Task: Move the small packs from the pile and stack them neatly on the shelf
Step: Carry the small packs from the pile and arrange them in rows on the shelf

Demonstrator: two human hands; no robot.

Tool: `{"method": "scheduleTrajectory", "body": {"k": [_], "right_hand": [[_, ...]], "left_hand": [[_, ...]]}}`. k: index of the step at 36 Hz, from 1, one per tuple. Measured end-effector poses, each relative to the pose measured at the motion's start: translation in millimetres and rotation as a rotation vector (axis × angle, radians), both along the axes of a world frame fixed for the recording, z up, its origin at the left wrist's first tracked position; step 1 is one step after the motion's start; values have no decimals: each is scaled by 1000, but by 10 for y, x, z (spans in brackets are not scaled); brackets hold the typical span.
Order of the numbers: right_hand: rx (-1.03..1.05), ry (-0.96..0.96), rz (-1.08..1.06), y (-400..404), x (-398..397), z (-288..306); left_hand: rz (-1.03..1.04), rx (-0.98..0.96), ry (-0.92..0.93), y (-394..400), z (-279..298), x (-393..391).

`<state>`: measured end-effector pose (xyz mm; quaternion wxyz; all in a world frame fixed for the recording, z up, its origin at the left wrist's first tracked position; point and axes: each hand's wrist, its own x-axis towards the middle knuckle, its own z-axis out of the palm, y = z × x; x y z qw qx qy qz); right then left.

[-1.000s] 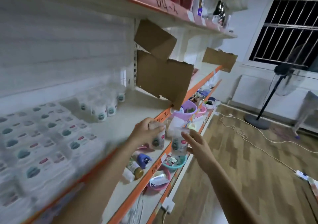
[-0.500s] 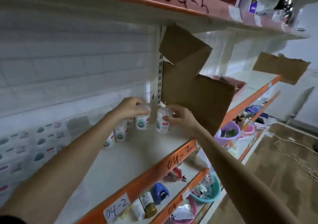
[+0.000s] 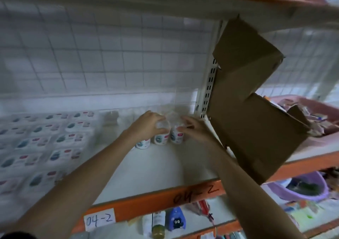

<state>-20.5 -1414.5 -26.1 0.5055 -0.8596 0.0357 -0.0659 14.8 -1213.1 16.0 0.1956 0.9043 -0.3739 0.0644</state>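
Note:
Both my hands reach deep onto the white shelf (image 3: 156, 172), near its back wall. My left hand (image 3: 146, 125) grips a small white pack (image 3: 161, 138) with a teal and pink label, standing on the shelf. My right hand (image 3: 194, 127) grips a second small pack (image 3: 176, 137) right beside it. A third small pack (image 3: 142, 144) stands just left of them, partly behind my left wrist. More small packs show blurred in a row behind. Many flat white packs (image 3: 42, 147) with the same label fill the shelf's left part.
A brown cardboard divider (image 3: 253, 114) hangs at the right of my hands. A pink basket (image 3: 311, 106) sits beyond it. Bottles (image 3: 157, 224) lie on the lower shelf, and a purple basin (image 3: 304, 189) at right. The orange shelf edge (image 3: 165, 200) reads 04-2.
My hands carried two small packs from near the lower shelf's baskets up to the back of the shelf, and the packs now stand on it beside the others.

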Motion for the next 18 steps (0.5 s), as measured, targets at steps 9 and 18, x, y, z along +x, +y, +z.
{"method": "scheduleTrajectory", "body": {"k": [9, 18], "right_hand": [[-118, -109, 29, -5, 83, -36], [-67, -65, 95, 19, 94, 25]], "left_hand": [[40, 44, -98, 51, -163, 42], [30, 15, -112, 67, -211, 72]]}}
